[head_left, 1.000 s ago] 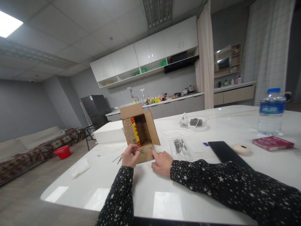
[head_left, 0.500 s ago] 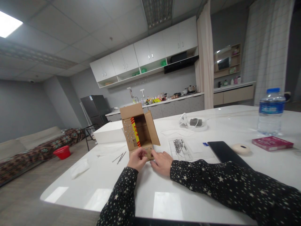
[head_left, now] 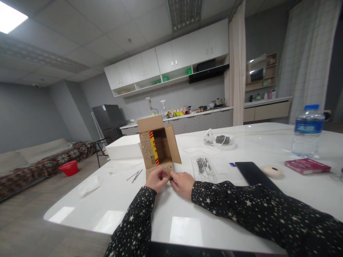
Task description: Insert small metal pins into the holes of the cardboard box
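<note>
Head view: one cardboard box (head_left: 158,151) lies on its side near the bench's (head_left: 187,221) left edge, opening toward you, long axis running away. Your left hand (head_left: 157,179) and right hand (head_left: 182,184) pinch its front flap.

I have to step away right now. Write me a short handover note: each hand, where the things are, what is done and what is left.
Left hand: at the lower front flap of the open cardboard box, fingers pinched at the flap edge; what it grips is too small to tell.
Right hand: on the table beside the left, fingertips at the same flap.
Things: box lies on its side, opening toward the person. Loose nails lie left of it; clear tray of nails to the right.
Done: rows of nail heads show on the left flap and front flap.
Left: loose nails and tray contents remain outside the box.
</note>
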Available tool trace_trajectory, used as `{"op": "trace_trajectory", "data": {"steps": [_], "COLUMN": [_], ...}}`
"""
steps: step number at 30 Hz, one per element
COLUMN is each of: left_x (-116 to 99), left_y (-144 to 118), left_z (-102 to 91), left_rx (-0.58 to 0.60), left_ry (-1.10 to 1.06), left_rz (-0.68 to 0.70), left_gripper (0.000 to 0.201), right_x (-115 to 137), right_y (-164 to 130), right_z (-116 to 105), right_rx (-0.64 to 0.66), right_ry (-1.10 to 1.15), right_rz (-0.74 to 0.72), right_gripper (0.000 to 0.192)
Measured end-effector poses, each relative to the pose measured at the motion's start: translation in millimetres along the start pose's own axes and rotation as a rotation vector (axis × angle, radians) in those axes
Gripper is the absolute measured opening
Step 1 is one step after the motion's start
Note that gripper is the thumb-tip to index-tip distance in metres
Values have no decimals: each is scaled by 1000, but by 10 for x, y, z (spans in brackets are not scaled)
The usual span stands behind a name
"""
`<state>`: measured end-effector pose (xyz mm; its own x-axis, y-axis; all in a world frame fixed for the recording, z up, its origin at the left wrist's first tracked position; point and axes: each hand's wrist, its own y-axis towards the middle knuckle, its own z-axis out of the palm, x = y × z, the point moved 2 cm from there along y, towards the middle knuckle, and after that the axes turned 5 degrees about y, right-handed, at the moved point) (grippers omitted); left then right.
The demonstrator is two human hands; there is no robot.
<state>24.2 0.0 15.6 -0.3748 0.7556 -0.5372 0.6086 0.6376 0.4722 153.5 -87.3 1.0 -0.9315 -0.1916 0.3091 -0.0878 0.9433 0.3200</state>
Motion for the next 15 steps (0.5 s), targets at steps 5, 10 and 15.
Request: {"op": "trace_trajectory", "data": {"steps": [5,10,15], "left_x": [21,97,207], "left_y": [-13,9,14], "left_z": [-13,-91,-172], "left_rx": [7,-189,-393], "left_ry": [49,190,295], "left_rz": [27,66,13], "left_gripper": [9,7,9], "right_x": [4,11,16], "right_y": [-14,-27,-28], "right_z": [1,-13,-11], "right_rx": [-20,-18,-26], "right_ry": [10,21,20], "right_rz": [-24,-16,-19], "right_gripper": [16,18,17]}}
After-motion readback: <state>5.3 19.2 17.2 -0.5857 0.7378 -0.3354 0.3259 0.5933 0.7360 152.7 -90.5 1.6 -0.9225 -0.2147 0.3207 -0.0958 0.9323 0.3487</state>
